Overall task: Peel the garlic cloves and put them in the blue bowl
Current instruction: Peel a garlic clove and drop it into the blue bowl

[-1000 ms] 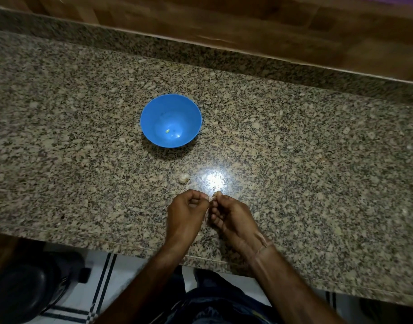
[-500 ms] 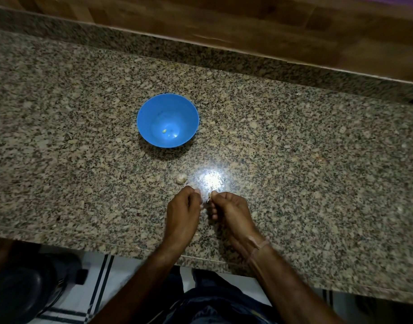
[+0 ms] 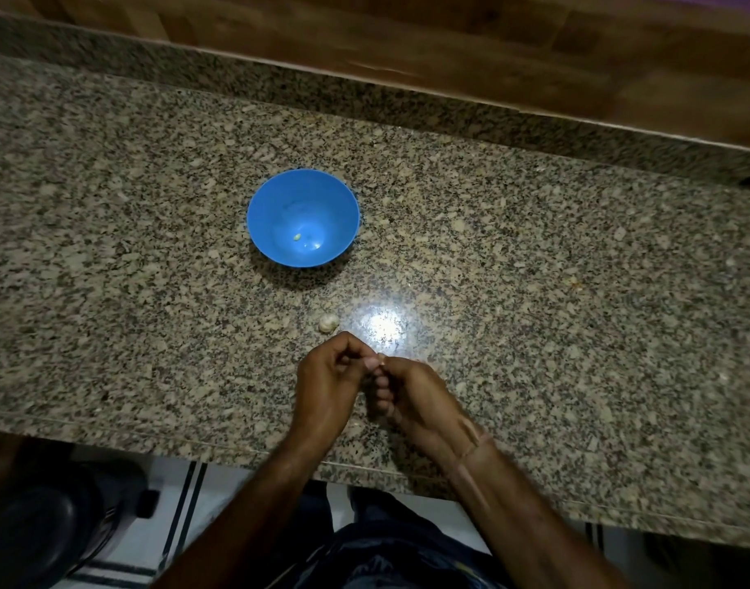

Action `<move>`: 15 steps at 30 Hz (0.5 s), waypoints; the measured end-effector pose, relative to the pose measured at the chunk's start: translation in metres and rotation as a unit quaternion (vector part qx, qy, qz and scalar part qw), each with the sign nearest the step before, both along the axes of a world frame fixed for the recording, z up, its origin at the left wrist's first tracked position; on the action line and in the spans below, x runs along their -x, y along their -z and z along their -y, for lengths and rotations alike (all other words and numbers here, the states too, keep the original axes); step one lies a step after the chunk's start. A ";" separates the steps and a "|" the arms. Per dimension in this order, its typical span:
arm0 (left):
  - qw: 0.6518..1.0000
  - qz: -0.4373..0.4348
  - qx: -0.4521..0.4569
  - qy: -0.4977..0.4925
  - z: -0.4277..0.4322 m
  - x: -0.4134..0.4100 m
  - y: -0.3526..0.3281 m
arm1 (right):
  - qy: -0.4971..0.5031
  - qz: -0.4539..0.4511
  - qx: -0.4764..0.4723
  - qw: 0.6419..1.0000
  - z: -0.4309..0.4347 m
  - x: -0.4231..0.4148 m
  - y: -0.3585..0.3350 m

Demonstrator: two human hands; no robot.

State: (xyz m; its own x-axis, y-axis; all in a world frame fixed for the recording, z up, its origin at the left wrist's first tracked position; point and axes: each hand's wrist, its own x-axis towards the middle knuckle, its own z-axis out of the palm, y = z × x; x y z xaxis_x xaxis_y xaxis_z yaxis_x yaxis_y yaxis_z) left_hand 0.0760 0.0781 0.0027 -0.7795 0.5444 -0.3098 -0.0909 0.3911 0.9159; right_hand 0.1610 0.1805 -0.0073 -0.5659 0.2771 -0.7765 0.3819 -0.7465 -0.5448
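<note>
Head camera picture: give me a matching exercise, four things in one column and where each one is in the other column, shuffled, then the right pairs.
Things
1. bowl
2. loose clove
3. held clove
4. pale bit

Places
a. inside the bowl
b. pinched between left hand and right hand
c. on the counter, just beyond the hands
d. on the counter, farther back than the loose clove

Pairs: 1-d, 2-c, 3-b, 4-a
</note>
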 end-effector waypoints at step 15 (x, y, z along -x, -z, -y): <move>0.982 0.182 0.031 -0.045 -0.004 -0.003 0.001 | -0.019 -0.029 -0.212 0.977 0.006 -0.007 0.006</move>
State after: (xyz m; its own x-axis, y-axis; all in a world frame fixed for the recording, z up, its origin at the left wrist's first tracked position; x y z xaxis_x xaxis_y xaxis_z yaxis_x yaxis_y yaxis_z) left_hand 0.0790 0.0824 0.0016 -0.6552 0.4494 -0.6073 -0.4441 0.4211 0.7908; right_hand 0.1683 0.1741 -0.0134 -0.6213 0.5446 -0.5634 0.3640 -0.4361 -0.8230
